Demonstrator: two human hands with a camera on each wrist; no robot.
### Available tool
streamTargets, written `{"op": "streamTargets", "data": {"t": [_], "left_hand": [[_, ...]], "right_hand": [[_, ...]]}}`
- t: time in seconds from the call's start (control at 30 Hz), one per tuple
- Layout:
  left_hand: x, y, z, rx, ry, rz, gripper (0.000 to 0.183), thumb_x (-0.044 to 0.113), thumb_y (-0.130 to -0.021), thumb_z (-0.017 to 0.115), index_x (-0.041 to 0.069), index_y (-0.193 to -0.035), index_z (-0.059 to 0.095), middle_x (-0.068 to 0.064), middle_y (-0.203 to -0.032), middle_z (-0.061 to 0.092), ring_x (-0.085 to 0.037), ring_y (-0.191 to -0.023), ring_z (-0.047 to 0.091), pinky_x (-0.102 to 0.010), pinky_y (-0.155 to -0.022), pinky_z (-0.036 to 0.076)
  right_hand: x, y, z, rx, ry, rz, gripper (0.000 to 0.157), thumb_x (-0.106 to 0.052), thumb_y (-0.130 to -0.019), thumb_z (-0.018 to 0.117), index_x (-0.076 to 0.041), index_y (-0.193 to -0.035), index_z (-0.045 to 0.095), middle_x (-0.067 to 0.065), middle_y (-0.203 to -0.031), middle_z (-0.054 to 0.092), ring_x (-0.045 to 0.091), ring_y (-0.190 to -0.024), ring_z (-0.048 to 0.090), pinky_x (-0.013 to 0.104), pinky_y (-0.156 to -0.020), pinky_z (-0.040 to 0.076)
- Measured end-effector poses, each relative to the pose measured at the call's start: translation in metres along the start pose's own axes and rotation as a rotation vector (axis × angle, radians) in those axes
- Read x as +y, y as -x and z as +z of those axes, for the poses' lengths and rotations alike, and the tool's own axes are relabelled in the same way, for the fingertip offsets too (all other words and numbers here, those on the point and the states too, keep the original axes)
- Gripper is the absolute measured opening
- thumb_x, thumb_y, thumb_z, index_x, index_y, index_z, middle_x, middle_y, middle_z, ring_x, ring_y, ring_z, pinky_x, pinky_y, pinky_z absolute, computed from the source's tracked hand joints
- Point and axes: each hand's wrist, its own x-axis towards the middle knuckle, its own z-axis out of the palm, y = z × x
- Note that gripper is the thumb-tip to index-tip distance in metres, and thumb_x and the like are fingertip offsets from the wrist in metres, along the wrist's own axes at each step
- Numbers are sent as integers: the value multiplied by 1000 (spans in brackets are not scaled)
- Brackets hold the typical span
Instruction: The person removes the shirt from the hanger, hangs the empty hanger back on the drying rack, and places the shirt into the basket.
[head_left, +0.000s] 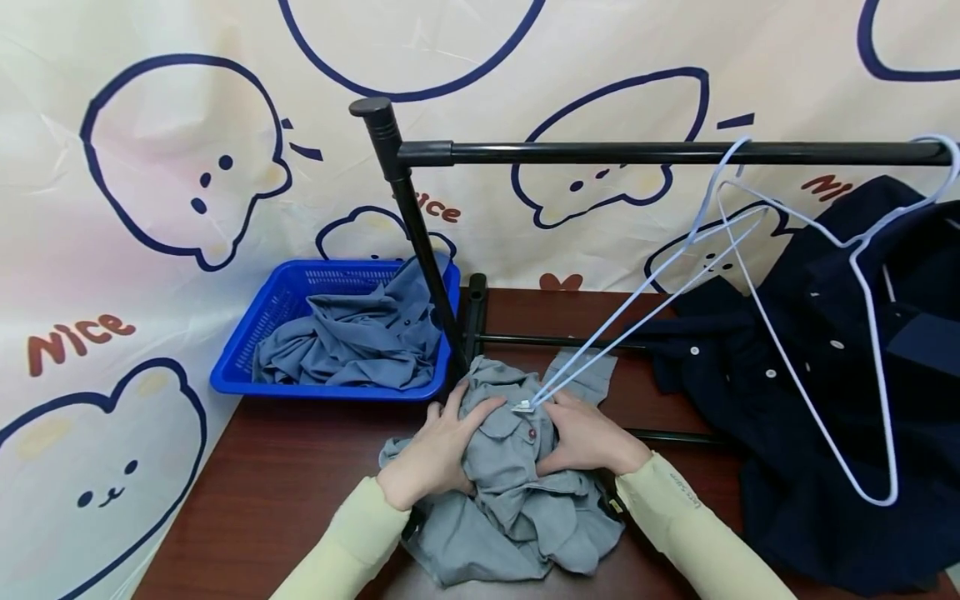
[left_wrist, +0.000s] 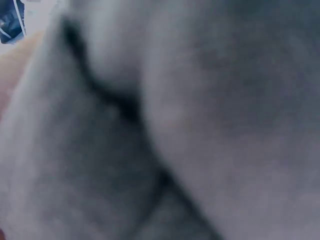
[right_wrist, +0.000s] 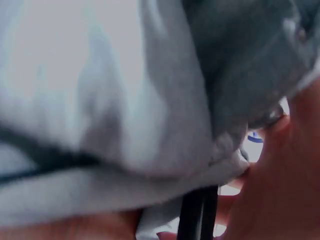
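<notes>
A bunched grey shirt (head_left: pixel 502 467) with a small reddish button hangs down onto the brown table, between the two hands. My left hand (head_left: pixel 437 443) grips its left side, thumb and fingers spread around the folds. On the opposite side my right hand (head_left: pixel 588 433) holds the cloth near the collar. The lower end of a pale blue hanger (head_left: pixel 626 312) reaches down to the collar, by a small white label (head_left: pixel 523 407). Blurred grey folds (left_wrist: pixel 210 125) fill the left wrist view. In the right wrist view, fingers (right_wrist: pixel 280 165) hold the cloth's edge.
A black rack's rail (head_left: pixel 600 153) crosses above, its post (head_left: pixel 426 242) rising left of the shirt. The blue basket (head_left: pixel 330 390) holds a blue-grey garment (head_left: pixel 360 333). At right hang a second pale hanger (head_left: pixel 873 333) and a navy shirt (head_left: pixel 817 433). A cartoon-printed sheet (head_left: pixel 247 317) stands behind.
</notes>
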Motion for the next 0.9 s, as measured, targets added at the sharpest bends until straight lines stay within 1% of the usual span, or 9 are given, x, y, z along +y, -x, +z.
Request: {"op": "streamTargets", "data": {"t": [0.07,0.23,0.37,0.4,0.5,0.63,0.73,0.8,0.9], "left_hand": [[-1,0,-1,37,-24,29,115,19,-63,100,29,-156,35,-30,-158,21,-56,-116,44,-56,-87,48],[-3,1,-5,103,-53,81,91,17,-73,94,24,-150,46,-32,-150,34,-57,-121,46,-60,-89,48],[-4,2,-7,129,-54,83,77,13,-79,88,25,-146,53,-30,-147,41,-56,-116,51,-62,-85,50],[-5,2,-8,134,-51,83,74,9,-80,86,25,-145,54,-29,-146,43,-55,-116,52,-62,-86,50],[-7,2,-11,144,-30,81,71,-2,-80,78,26,-142,58,-25,-143,49,-49,-121,52,-60,-94,47],[-9,2,-13,191,30,100,62,-8,-81,71,24,-135,64,-15,-127,61,-36,-113,61,-53,-93,49],[-7,0,-14,249,81,138,48,-5,-87,71,21,-128,68,-8,-114,66,-28,-102,64,-46,-87,53],[-5,0,-15,282,102,157,40,-1,-89,72,20,-124,70,-5,-110,67,-24,-99,65,-44,-84,54],[-1,1,-19,331,116,180,35,2,-91,73,19,-121,71,-2,-109,67,-23,-99,64,-43,-85,53]], "right_hand": [[-1,-2,2,21,26,-30,91,-44,-69,89,-11,-147,55,16,-151,44,36,-131,49,55,-99,44],[-4,-6,7,69,18,-101,74,-37,-76,89,-12,-140,60,10,-136,57,32,-123,55,51,-99,45],[-5,-8,11,99,-39,-92,48,-26,-82,85,-13,-126,68,7,-122,65,29,-113,60,47,-94,48],[-4,-8,12,107,-63,-90,42,-23,-84,84,-14,-122,69,6,-117,66,26,-109,62,45,-92,49],[-2,-8,15,139,-141,-113,33,-14,-88,80,-14,-119,69,3,-114,68,21,-105,64,42,-89,51],[0,-9,17,178,-247,-157,39,-3,-90,74,-14,-127,67,1,-122,68,16,-111,63,40,-93,51],[1,-9,17,210,-303,-150,39,4,-88,69,-15,-122,70,-1,-123,68,14,-111,63,38,-93,51],[1,-8,17,233,-324,-144,35,6,-87,66,-17,-113,72,-2,-117,70,13,-104,64,35,-89,51],[-1,-6,15,270,-361,-144,30,10,-87,62,-17,-96,72,-5,-101,71,10,-84,61,30,-76,48]]}}
